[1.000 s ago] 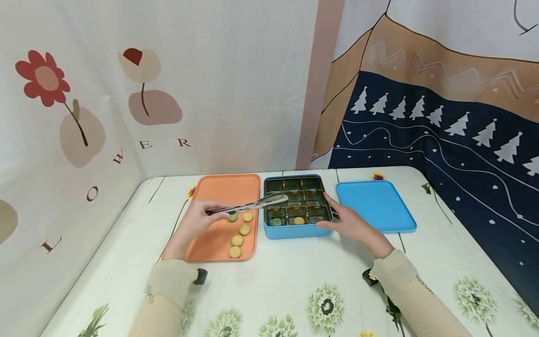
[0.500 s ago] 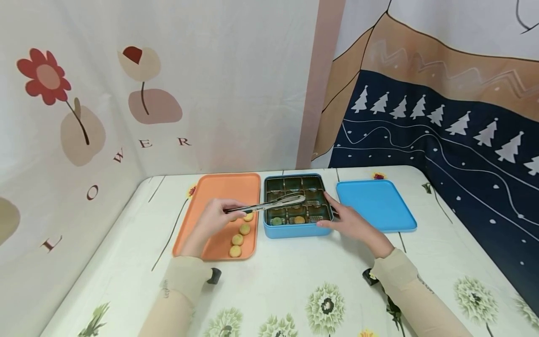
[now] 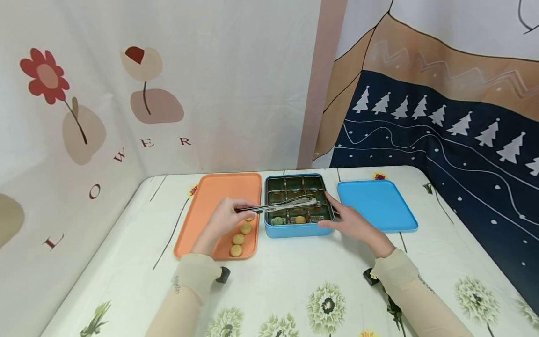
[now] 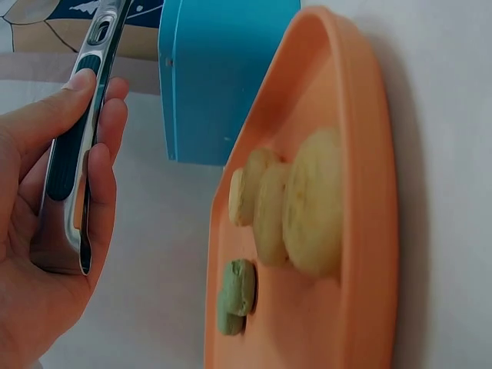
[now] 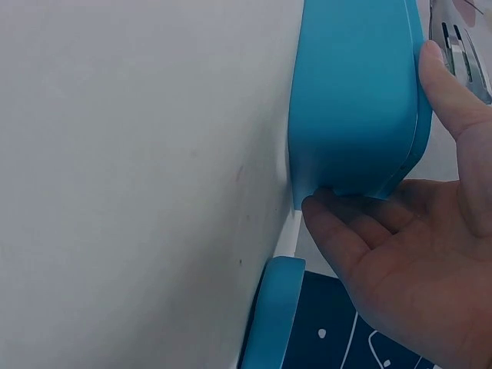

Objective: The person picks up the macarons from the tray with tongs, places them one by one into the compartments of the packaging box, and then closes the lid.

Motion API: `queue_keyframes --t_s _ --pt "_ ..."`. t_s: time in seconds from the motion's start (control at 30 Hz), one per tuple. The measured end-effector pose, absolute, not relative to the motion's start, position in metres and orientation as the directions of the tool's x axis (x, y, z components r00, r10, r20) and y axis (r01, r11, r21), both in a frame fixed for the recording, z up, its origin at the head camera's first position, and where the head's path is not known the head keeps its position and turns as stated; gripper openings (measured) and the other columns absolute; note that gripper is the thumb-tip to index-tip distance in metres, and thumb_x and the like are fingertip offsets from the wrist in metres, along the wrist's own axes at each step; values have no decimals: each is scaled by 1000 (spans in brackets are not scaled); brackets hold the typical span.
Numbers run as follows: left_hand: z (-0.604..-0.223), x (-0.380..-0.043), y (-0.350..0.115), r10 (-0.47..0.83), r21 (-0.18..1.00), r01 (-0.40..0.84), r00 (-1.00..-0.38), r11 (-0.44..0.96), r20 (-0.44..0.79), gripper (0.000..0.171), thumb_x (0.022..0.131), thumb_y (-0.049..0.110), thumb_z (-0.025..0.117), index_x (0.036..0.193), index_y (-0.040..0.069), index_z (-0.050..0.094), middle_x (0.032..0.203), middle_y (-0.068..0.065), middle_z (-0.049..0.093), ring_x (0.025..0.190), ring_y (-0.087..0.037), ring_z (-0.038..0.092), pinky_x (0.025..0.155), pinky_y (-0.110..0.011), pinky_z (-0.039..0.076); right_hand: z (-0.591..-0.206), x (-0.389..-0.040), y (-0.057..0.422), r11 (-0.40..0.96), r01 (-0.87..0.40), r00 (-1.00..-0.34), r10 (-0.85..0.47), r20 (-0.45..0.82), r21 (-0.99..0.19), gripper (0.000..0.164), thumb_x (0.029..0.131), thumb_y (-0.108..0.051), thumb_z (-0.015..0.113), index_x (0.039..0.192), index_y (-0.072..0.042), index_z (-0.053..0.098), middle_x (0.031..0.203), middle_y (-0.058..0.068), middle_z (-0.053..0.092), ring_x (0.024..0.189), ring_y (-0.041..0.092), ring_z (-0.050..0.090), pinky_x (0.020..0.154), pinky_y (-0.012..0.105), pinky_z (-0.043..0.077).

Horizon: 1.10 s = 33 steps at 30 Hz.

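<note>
While the left hand (image 3: pixel 224 219) is clamped around tongs (image 3: pixel 290 204) that reach over the blue box (image 3: pixel 294 231), the right hand (image 3: pixel 350 223) holds that box at its right side. One green cookie (image 3: pixel 278 221) sits in the near-left compartment and one yellow cookie (image 3: pixel 300 219) in the near-middle; other cookies (image 3: pixel 238 239) lie on the orange tray (image 3: pixel 214 187).

The tongs (image 3: pixel 283 206) in my left hand (image 3: pixel 224 218) are shiny metal, with a dark, matt grip panel (image 4: pixel 68 157). My right hand (image 3: pixel 351 225) holds a blue box (image 5: pixel 354 92) of smooth, softly glossy plastic; its dark insert (image 3: pixel 293 184) looks shinier. The orange tray (image 3: pixel 229 185) and blue lid (image 3: pixel 376 206) look like smooth plastic, the yellow biscuits (image 4: pixel 314 204) matt, the backdrop (image 3: pixel 231 93) cloth.
</note>
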<state>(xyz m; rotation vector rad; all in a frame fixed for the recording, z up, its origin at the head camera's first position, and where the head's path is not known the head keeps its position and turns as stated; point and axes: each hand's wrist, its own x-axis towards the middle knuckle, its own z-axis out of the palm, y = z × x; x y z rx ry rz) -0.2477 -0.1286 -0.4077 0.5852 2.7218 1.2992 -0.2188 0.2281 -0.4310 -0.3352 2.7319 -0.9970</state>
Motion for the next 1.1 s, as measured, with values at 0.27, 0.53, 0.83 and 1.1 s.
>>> queue_keyframes --t_s 0.27,0.53,0.83,1.1 --pt "-407 -247 -118 366 768 284 -928 575 69 21 89 17 76 109 13 78 107 -8 76 80 -13 62 70 -27 52 -431 -218 228 748 -138 -952 -280 -121 -649 99 92 -54 65 162 -19 5 160 31 23 136 51 42 100 63 43" --pt "-410 -247 -113 379 756 300 -922 582 75 21 89 20 76 109 15 78 111 -6 76 84 -14 61 72 -28 49 -432 -219 230 739 -140 -951 -287 -119 -659 102 90 -59 65 162 -19 5 160 33 21 133 51 46 102 62 43" --pt "-413 -247 -109 383 757 289 -922 585 57 23 88 23 77 111 20 78 113 -4 75 72 -13 56 63 -26 45 -433 -220 230 740 -140 -950 -287 -121 -657 103 89 -60 65 162 -19 5 160 32 21 133 50 47 102 62 43" --pt "-414 -248 -113 378 784 270 -924 558 49 28 88 24 78 116 22 76 114 -5 74 50 -11 35 52 -24 37 -432 -219 229 734 -132 -951 -283 -124 -666 103 89 -60 65 162 -20 5 161 31 20 134 49 46 102 62 43"
